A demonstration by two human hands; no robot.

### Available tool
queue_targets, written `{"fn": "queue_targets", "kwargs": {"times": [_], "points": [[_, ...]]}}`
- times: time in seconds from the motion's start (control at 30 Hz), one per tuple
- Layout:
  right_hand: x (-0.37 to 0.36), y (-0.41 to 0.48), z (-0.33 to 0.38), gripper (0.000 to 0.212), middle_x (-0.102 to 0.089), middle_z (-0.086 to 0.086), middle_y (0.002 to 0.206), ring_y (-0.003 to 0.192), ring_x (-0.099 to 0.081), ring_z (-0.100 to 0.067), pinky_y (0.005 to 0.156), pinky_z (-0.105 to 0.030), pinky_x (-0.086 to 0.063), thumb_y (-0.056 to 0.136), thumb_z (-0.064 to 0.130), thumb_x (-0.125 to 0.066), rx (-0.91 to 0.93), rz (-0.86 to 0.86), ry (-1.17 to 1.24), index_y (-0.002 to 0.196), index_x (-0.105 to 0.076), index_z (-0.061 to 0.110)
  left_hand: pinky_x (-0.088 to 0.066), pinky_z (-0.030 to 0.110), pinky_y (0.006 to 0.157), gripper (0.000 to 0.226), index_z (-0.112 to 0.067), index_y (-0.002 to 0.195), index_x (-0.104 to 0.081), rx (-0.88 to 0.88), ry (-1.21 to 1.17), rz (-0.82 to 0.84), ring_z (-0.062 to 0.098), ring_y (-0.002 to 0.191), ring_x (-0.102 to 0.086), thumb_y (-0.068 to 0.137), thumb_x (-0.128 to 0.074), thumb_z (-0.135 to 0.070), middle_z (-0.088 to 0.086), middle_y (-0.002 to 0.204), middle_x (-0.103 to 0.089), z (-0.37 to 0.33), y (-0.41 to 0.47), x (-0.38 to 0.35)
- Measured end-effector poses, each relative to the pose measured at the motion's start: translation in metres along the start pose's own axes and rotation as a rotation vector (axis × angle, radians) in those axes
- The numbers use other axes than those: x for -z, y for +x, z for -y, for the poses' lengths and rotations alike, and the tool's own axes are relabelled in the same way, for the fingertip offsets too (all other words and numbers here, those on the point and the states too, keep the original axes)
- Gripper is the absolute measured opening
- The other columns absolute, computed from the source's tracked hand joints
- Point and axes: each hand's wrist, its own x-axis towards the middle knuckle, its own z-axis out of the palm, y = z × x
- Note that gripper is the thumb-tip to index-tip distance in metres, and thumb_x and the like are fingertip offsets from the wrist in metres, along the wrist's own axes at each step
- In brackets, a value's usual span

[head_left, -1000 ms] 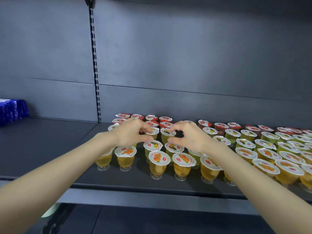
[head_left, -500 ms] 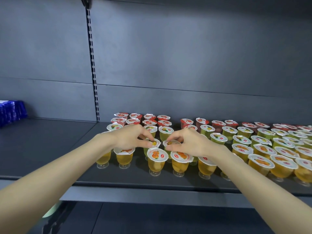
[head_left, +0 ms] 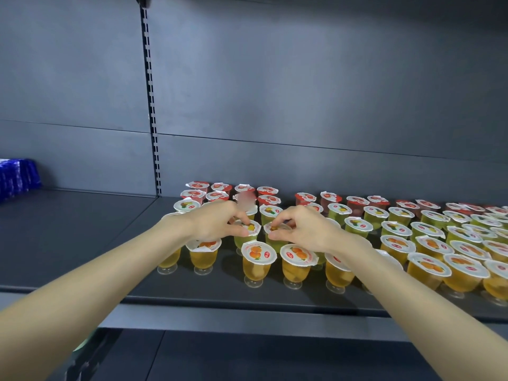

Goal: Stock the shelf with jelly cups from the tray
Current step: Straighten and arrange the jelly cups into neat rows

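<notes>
Grey steel shelf [head_left: 82, 243] carries rows of jelly cups: red cups [head_left: 305, 198] along the back, green cups [head_left: 357, 225] in the middle, orange cups [head_left: 259, 253] along the front edge. Both hands reach in over the front row.

The left hand [head_left: 217, 221] has its thumb and fingers curled down onto the lid rim of one green cup, the left cup [head_left: 250, 229], and pinches it. The right hand [head_left: 308, 229] pinches the lid rim of the right cup [head_left: 276, 239] in the same way. That cup stands at 3 o'clock of the left cup, just beside it. Both cups sit in the green row, directly at 12 o'clock of two orange cups. Those orange cups hide the feet, so I cannot tell whether the pair is down on the shelf yet.

This looks like the placing step: a pair of green cups being seated in a gap in the middle row. The shelf already looks well filled from its middle out to 3 o'clock.

Next, the fingers need to open gently and lift straight up. The hands should then draw back toward 6 o'clock, high enough to clear the orange lids. These cups have narrow feet and would probably tip at a nudge. After that comes the next pair from the tray, which is not in view. Blue packs [head_left: 16, 177] lie at the 9 o'clock edge.
</notes>
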Motion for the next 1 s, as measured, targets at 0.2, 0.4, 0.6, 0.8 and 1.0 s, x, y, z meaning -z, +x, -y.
{"fn": "queue_targets", "kwargs": {"times": [0.2,0.4,0.6,0.8,1.0], "points": [[-0.0005,-0.0007,0.0,0.025,-0.066,0.002,0.103,0.079,-0.055,-0.007,0.066,-0.013,-0.045,0.089,0.028,-0.064,0.025,-0.038,-0.024,0.11,-0.071,0.018,-0.048,0.027,0.09,0.032,-0.018,0.121,-0.063,0.014,0.018,-0.044,0.013,0.107,-0.054,0.093,-0.056,-0.031,0.0,0.125,-0.057,0.0048,0.0023,-0.0035],[0.0014,0.0006,-0.0036,0.029,-0.064,0.002,0.12,0.099,-0.059,-0.009,0.081,-0.025,-0.053,0.089,0.025,-0.064,0.007,0.02,-0.015,0.118,-0.067,0.02,-0.044,0.024,0.092,0.034,-0.018,0.123,-0.062,0.004,0.007,-0.037,0.012,0.114,-0.052,0.092,-0.057,-0.031,-0.002,0.129,-0.057,0.0068,0.0025,-0.0027],[-0.002,0.003,-0.0027,0.03,-0.066,-0.002,0.117,0.094,-0.059,-0.01,0.079,-0.025,-0.052,0.089,0.023,-0.064,0.017,0.002,-0.001,0.119,-0.066,0.018,-0.044,0.02,0.085,0.035,-0.017,0.123,-0.062,0.013,-0.028,-0.042,0.004,0.099,-0.051,0.09,-0.061,-0.03,-0.002,0.126,-0.059,0.0088,0.0047,-0.0036],[-0.0029,0.001,-0.0016,0.029,-0.065,-0.001,0.117,0.09,-0.053,-0.006,0.073,-0.016,-0.045,0.09,0.021,-0.063,0.034,-0.021,-0.004,0.119,-0.067,0.017,-0.045,0.021,0.083,0.033,-0.016,0.118,-0.064,0.022,-0.04,-0.063,0.006,0.098,-0.051,0.089,-0.062,-0.031,-0.001,0.122,-0.06,0.0093,0.0029,-0.0043],[-0.0034,0.0,-0.0005,0.029,-0.063,-0.001,0.118,0.09,-0.049,-0.004,0.074,-0.014,-0.041,0.09,0.021,-0.063,0.04,-0.042,-0.014,0.118,-0.067,0.015,-0.042,0.021,0.086,0.033,-0.015,0.117,-0.065,0.018,-0.029,-0.064,0.007,0.102,-0.051,0.089,-0.062,-0.031,-0.002,0.124,-0.06,0.0084,0.0034,-0.0043]]}}
